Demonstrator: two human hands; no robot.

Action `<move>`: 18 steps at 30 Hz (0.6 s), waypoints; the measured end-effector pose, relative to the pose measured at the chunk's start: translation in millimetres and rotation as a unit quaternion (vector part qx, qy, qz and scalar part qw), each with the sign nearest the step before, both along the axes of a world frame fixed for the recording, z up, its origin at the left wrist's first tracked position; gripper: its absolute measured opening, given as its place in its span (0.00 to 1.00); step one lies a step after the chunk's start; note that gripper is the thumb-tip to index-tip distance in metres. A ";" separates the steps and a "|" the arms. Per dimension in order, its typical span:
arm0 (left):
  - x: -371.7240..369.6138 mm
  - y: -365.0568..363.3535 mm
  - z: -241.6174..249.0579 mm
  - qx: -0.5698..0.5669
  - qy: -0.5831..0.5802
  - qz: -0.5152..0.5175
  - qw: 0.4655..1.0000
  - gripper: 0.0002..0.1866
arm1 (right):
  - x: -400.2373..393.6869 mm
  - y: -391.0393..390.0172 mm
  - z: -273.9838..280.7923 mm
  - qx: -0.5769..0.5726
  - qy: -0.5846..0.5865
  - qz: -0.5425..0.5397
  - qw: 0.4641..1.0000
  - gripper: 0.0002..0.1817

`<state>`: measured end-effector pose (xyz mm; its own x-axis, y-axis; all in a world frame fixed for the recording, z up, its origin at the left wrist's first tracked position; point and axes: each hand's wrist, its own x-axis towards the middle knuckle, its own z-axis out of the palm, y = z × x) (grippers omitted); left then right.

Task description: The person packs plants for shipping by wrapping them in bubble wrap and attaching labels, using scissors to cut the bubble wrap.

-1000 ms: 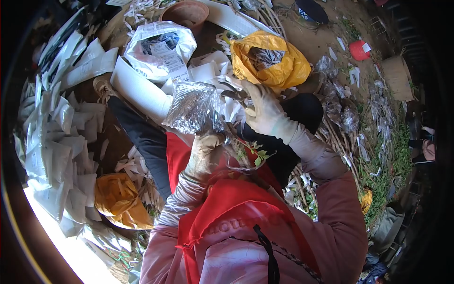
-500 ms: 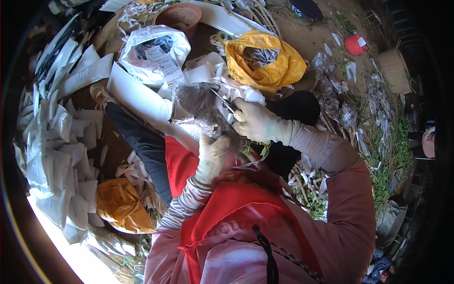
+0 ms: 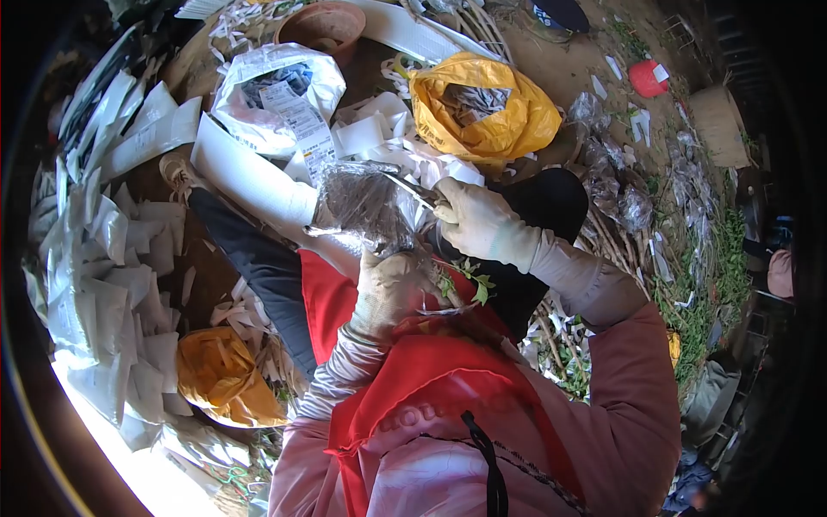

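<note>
My left hand (image 3: pixel 385 289), in a pale work glove, is closed around the lower end of a plastic-wrapped root ball (image 3: pixel 360 205) above my lap. Dark soil shows through its clear film. Stems and green leaves (image 3: pixel 479 286) come out beside that hand, toward my body. In my gloved right hand (image 3: pixel 481 221) is a pair of scissors (image 3: pixel 412 191), their blades pointing left along the top right of the wrapped bundle. A red apron (image 3: pixel 465 392) covers my lap.
Ahead stand a white bag (image 3: pixel 237 108) and a yellow bag (image 3: pixel 525 125), with a terracotta pot (image 3: pixel 332 30) behind. White packets (image 3: pixel 95 293) are heaped at left, near an orange bag (image 3: pixel 226 375). Plastic-wrapped plants (image 3: pixel 616 185) lie at right.
The wrapped root ball has turned in my left hand, showing more of its side and the leaves. My right hand has shifted slightly right with the scissors.
</note>
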<state>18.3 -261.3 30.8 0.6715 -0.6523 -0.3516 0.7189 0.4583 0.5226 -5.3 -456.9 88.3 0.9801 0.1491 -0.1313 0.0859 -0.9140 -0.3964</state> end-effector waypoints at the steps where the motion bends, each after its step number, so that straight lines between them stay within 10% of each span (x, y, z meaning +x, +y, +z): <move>1: -0.6 -3.0 -1.2 -0.020 0.043 0.024 0.999 0.16 | -1.3 -0.5 -9.6 0.071 0.011 -0.020 0.997 0.10; 3: -0.4 -5.6 6.7 0.001 0.024 0.034 0.999 0.17 | -3.4 -1.3 -33.2 0.211 0.030 -0.062 0.975 0.09; 8: -0.5 -3.1 12.1 0.034 -0.026 -0.004 0.999 0.19 | -0.7 -7.4 -20.0 -0.271 -0.151 0.325 0.893 0.09; 14: -2.3 -3.1 5.1 0.030 -0.044 0.003 0.999 0.18 | 0.5 -19.1 -30.4 -0.002 -0.005 0.149 0.989 0.08; 17: -3.8 -6.4 11.8 0.032 -0.041 0.003 0.999 0.17 | -1.3 -16.3 -18.8 0.462 0.265 -0.121 0.838 0.14; 18: -4.5 -6.1 12.5 0.034 -0.046 0.003 0.998 0.17 | 0.2 -17.2 -7.9 0.421 0.251 -0.122 0.863 0.15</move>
<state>13.8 -267.3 43.3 0.7070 -0.6241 -0.3326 0.6640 0.4239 0.6160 -5.1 -474.1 80.3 0.8464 0.1963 -0.4951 -0.4447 -0.2511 -0.8598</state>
